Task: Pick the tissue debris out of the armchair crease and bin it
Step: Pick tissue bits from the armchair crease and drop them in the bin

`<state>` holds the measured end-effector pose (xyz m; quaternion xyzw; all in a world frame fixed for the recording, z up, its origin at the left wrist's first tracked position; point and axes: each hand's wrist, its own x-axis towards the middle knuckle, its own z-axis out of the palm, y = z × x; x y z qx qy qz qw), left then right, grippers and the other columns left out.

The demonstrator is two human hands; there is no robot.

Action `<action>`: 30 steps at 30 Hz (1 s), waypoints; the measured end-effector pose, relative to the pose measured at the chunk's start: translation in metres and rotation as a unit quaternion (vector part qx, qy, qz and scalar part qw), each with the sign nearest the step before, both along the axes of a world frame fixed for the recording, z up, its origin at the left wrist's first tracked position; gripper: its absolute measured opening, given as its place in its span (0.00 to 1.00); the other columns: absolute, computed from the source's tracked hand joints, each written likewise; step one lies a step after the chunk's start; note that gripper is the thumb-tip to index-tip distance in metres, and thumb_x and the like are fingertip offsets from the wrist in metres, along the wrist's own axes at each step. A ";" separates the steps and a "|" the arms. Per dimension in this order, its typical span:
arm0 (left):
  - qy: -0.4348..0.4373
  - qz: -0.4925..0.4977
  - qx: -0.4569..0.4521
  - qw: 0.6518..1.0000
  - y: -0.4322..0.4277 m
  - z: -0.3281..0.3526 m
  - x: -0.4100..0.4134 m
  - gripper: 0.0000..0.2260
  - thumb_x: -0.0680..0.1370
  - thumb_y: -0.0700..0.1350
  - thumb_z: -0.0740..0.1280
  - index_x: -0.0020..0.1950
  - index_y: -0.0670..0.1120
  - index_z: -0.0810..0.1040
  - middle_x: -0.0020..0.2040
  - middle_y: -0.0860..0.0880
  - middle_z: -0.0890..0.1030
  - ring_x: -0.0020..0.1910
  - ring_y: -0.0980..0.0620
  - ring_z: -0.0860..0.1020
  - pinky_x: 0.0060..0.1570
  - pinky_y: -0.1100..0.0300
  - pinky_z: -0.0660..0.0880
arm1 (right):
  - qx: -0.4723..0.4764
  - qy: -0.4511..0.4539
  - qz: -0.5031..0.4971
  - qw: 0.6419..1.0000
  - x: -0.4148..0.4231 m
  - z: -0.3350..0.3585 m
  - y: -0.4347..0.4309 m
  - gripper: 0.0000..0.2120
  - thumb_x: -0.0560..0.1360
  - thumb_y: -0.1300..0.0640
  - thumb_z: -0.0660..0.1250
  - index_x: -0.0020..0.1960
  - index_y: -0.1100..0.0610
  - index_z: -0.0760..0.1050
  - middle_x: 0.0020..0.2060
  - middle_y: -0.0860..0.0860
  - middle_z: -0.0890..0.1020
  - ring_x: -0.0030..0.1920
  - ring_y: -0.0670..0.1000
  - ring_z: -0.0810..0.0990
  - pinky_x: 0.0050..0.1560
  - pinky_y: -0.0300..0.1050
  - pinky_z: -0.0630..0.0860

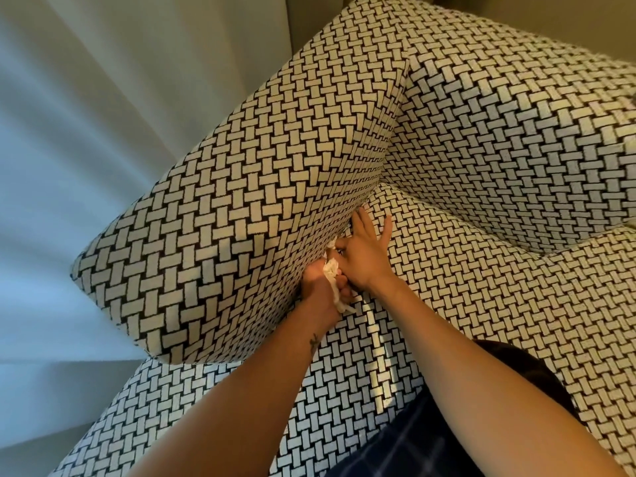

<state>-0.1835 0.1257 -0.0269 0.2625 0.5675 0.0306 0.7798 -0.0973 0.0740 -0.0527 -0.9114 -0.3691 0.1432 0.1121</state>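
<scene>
Tissue debris (331, 271) is bunched in the left grip (323, 287), whose fingers curl round it just beside the armchair crease (359, 210). 1 white scrap (332, 243) lies at the crease mouth. The right grip (368, 256) is wide, fingers straight, pressing on the seat cushion (464, 304). Thin tissue may tear and leave shreds wedged deep, or spill from the full fist. Woven black-and-cream fabric could hide pale bits. A grey curtain (103, 115) hangs beside the armrest (241, 218); no bin shows.
</scene>
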 end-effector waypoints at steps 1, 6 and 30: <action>-0.003 -0.007 0.004 1.000 0.000 -0.001 -0.001 0.22 0.83 0.48 0.56 0.30 0.45 0.71 0.21 0.50 0.68 0.16 0.55 0.63 0.21 0.71 0.57 | 0.005 -0.001 -0.001 1.000 -0.001 -0.001 -0.001 0.17 0.81 0.40 0.60 0.62 0.43 0.82 0.82 0.59 0.50 0.81 0.56 0.39 0.74 0.68 0.30; -0.015 -0.028 0.009 0.999 0.001 -0.005 -0.004 0.21 0.83 0.50 0.55 0.31 0.46 0.71 0.22 0.49 0.67 0.18 0.53 0.63 0.23 0.67 0.58 | 0.039 -0.009 -0.002 0.999 -0.004 -0.004 -0.004 0.17 0.81 0.41 0.59 0.60 0.45 0.83 0.81 0.60 0.54 0.82 0.56 0.41 0.74 0.69 0.30; -0.044 -0.061 0.007 0.997 0.001 0.010 -0.008 0.22 0.84 0.49 0.53 0.32 0.45 0.70 0.22 0.49 0.68 0.18 0.53 0.64 0.20 0.67 0.58 | 0.221 0.036 -0.047 0.973 -0.020 -0.008 -0.029 0.13 0.82 0.48 0.63 0.60 0.51 0.83 0.79 0.55 0.63 0.81 0.57 0.52 0.77 0.63 0.34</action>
